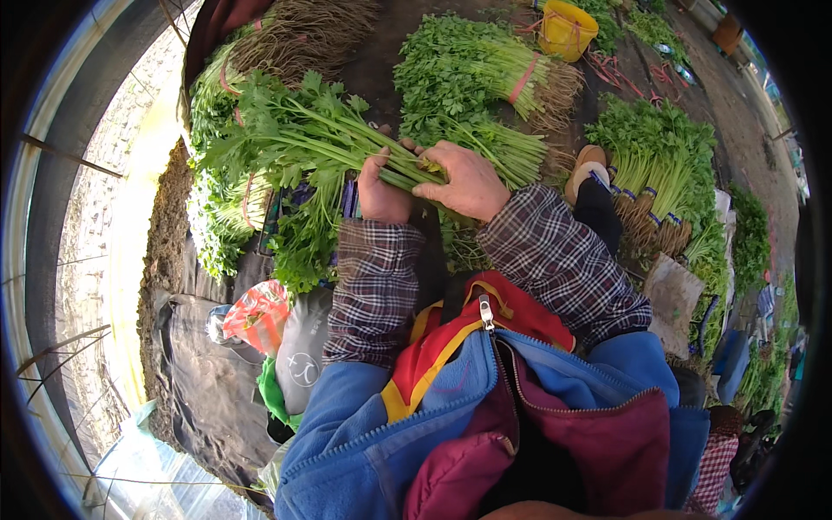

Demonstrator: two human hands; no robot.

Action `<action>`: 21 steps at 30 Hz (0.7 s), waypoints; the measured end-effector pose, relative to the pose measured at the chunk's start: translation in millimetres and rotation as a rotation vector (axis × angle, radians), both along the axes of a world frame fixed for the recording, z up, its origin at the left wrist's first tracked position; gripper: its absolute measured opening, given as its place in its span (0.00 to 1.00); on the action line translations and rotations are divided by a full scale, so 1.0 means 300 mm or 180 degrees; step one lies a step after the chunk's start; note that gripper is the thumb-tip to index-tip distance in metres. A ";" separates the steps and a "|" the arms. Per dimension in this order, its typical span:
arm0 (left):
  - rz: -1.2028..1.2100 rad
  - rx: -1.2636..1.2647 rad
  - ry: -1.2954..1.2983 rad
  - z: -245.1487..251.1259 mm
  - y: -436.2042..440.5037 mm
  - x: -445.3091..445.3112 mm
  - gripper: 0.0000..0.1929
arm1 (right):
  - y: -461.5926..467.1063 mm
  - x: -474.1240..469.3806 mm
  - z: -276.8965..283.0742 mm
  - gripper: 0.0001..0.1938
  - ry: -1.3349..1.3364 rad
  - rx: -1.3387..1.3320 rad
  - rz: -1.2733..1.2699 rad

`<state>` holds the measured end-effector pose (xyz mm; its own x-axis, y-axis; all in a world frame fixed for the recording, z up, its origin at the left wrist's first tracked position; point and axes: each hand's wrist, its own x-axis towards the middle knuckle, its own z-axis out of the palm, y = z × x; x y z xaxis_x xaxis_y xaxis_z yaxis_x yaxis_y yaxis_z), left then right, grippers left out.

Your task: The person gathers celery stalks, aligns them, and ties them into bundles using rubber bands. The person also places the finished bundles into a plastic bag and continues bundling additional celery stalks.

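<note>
Both hands are on one bunch of leafy celery [325,140], its leaves towards the left and its stalks slanting down to the right. My left hand [385,190] is closed round the stalks from below. Just right of it, my right hand [465,181] grips the stalk end, thumb and fingers by a yellowed leaf [430,165]. The bottom of the stalks is partly hidden by the right hand. Behind the hands lie a large celery bundle with roots, tied by a pink band [524,78], and a looser pile of stalks [507,146].
More rooted celery bundles [224,214] lie at the left. At the right are small bunches with blue ties [650,169], beside a shoe [587,170]. A yellow bucket [567,30] stands at the top. An orange-red plastic bag [259,312] and a grey bag [302,348] lie lower left.
</note>
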<state>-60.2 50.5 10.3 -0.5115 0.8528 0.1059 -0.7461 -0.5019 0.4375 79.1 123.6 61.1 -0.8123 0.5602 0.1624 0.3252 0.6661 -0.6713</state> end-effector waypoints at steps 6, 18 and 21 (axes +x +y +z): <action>-0.0206 -0.0445 -0.0010 -0.034 0.000 -0.004 0.18 | 0.045 -0.003 -0.074 0.21 0.0335 -0.1189 -0.0078; -0.0198 -0.0746 0.0495 -0.031 -0.007 0.005 0.13 | 0.078 0.059 -0.096 0.18 0.1322 -0.3605 0.0098; -0.0139 -0.0587 0.0683 -0.022 -0.005 0.009 0.15 | 0.093 0.068 -0.094 0.14 0.1238 -0.4350 0.0059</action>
